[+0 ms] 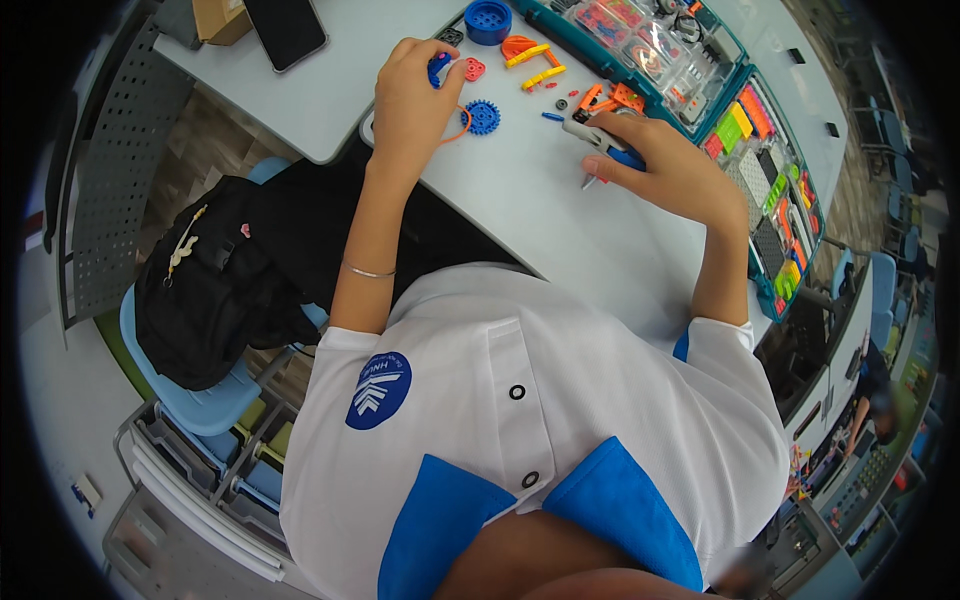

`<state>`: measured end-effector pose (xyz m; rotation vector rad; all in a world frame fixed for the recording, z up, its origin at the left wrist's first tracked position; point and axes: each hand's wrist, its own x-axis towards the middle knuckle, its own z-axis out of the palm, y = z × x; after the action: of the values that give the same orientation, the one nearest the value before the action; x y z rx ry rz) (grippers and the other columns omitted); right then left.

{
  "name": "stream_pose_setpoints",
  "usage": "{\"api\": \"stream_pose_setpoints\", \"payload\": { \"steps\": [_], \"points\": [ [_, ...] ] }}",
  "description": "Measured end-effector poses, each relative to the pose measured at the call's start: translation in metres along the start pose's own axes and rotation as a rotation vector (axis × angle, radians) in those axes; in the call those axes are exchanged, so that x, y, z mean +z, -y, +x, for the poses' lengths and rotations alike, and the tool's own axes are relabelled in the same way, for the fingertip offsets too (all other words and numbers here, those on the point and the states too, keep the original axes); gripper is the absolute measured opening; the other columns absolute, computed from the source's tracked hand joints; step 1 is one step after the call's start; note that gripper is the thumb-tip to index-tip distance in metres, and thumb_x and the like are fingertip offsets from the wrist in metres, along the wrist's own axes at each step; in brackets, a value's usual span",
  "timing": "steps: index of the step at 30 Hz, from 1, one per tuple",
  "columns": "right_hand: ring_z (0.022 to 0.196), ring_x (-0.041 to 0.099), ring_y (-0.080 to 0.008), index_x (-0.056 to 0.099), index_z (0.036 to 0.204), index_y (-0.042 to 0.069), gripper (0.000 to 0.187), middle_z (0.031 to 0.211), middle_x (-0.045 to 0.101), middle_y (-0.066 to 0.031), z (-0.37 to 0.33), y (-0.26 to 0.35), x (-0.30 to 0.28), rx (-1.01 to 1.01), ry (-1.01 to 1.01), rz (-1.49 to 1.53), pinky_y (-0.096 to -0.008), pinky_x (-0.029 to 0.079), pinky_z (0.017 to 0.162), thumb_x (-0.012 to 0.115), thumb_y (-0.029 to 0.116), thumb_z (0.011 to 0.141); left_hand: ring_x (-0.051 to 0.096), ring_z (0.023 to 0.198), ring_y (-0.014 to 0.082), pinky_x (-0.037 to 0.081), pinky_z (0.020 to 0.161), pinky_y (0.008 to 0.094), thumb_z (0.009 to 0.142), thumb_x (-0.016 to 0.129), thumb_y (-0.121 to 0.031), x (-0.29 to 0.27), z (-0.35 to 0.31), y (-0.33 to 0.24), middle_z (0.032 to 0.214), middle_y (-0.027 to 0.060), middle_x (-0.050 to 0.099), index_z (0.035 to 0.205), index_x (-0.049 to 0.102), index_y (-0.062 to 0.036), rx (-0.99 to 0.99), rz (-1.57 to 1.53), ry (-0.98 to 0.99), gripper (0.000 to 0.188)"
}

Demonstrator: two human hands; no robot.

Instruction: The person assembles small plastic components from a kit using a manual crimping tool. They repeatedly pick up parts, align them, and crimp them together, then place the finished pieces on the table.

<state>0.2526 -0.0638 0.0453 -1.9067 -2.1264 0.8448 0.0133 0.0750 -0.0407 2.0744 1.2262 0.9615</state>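
Near the table's far left edge, my left hand [412, 105] pinches a small blue plastic piece [438, 68] between thumb and fingers. A red rounded piece [474, 69] is right beside its fingertips. A thin orange loop [466, 124] shows by the wrist, next to a blue gear [481, 117]. Further right, my right hand [665, 165] is closed round a grey and blue piece [590, 135], partly hidden by the fingers, so its kind is unclear. A short blue peg [552, 116] lies close to that piece.
Beyond the hands are a blue wheel [488, 22], yellow and orange parts [543, 76] and orange brackets [612, 98]. An open teal case [745, 75] of sorted parts borders the right. A phone [287, 32] lies on the left table; a black bag [225, 270] rests on a blue chair [195, 400].
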Motion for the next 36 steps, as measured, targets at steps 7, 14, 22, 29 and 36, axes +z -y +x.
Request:
{"api": "stream_pose_setpoints", "payload": {
  "steps": [7, 14, 22, 29, 36],
  "points": [
    [0.093, 0.064, -0.0304, 0.062, 0.124, 0.003, 0.050, 0.100, 0.067, -0.0174, 0.001, 0.003, 0.002, -0.040, -0.023, -0.026, -0.0373, 0.049, 0.083, 0.066, 0.042, 0.093, 0.065, 0.097, 0.0221, 0.052, 0.083, 0.0345, 0.077, 0.082, -0.028, -0.017, -0.024, -0.017, 0.103, 0.0069, 0.066, 0.110, 0.071, -0.0058, 0.045, 0.120, 0.299, 0.041],
    [0.089, 0.063, -0.0302, 0.062, 0.123, 0.004, 0.048, 0.097, 0.067, -0.0168, 0.001, 0.001, 0.003, -0.050, -0.022, -0.020, -0.0373, 0.049, 0.082, 0.066, 0.042, 0.093, 0.064, 0.090, 0.0176, 0.051, 0.075, 0.0291, 0.078, 0.082, -0.024, -0.010, -0.019, -0.019, 0.102, 0.0047, 0.066, 0.111, 0.071, -0.0070, 0.092, 0.057, 0.118, 0.039],
    [0.102, 0.062, -0.0332, 0.059, 0.129, -0.002, 0.057, 0.113, 0.067, -0.0216, 0.003, 0.010, -0.003, 0.030, 0.076, -0.026, -0.0376, 0.047, 0.090, 0.068, 0.041, 0.092, 0.057, 0.069, 0.0065, 0.048, 0.064, 0.0212, 0.083, 0.081, -0.021, -0.028, -0.009, -0.007, 0.103, 0.0062, 0.070, 0.113, 0.069, -0.0015, -0.147, -0.517, -0.101, 0.038],
    [0.093, 0.066, -0.0376, 0.046, 0.138, 0.003, 0.057, 0.103, 0.068, -0.0224, 0.018, 0.040, 0.047, -0.248, -0.045, -0.038, -0.0426, 0.051, 0.081, 0.067, 0.020, 0.088, 0.044, 0.060, 0.0030, 0.042, 0.059, 0.0187, 0.084, 0.080, -0.020, -0.056, -0.021, 0.010, 0.103, 0.0026, 0.068, 0.113, 0.070, -0.0021, -0.185, -0.337, -0.114, 0.036],
    [0.074, 0.066, -0.0378, 0.036, 0.140, 0.001, 0.069, 0.077, 0.067, -0.0188, 0.073, 0.073, 0.093, -0.226, -0.073, -0.139, -0.0468, 0.052, 0.067, 0.067, 0.013, 0.080, 0.042, 0.060, 0.0054, 0.040, 0.058, 0.0220, 0.081, 0.080, -0.019, -0.063, -0.032, 0.013, 0.098, 0.0028, 0.063, 0.113, 0.070, -0.0041, -0.174, -0.218, -0.056, 0.036]
  ]
}}
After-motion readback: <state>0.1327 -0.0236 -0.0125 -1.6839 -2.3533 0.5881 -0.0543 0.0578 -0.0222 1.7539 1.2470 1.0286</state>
